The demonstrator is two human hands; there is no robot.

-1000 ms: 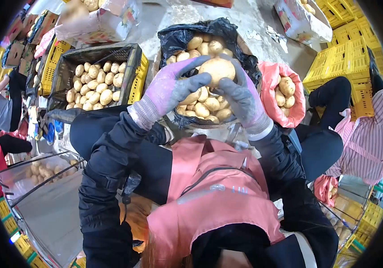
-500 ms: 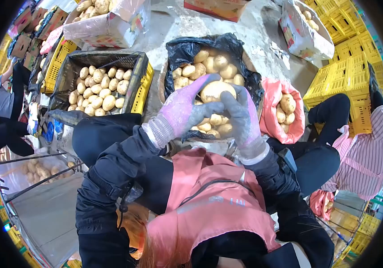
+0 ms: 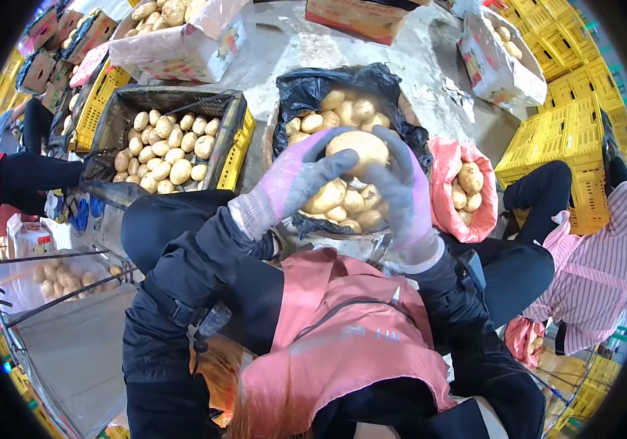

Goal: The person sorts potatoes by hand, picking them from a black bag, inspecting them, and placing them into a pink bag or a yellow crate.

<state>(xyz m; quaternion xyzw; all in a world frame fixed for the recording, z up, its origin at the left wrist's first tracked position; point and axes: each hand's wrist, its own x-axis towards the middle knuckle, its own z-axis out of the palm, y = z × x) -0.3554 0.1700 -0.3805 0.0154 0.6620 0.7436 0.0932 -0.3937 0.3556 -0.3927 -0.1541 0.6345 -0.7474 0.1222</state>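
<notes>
Pale tan potato (image 3: pixel 358 151), plump, oval, smooth-looking; gloved hands (image 3: pixel 297 173) (image 3: pixel 406 192) clamped on it from both sides.

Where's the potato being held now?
In the head view, the potato is just right of centre, between left hand and right hand, over the black-lined container.

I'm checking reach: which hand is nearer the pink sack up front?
Right. The right hand is just left of the pink sack; the left hand is farther off, on the raised potato's left side.
</notes>
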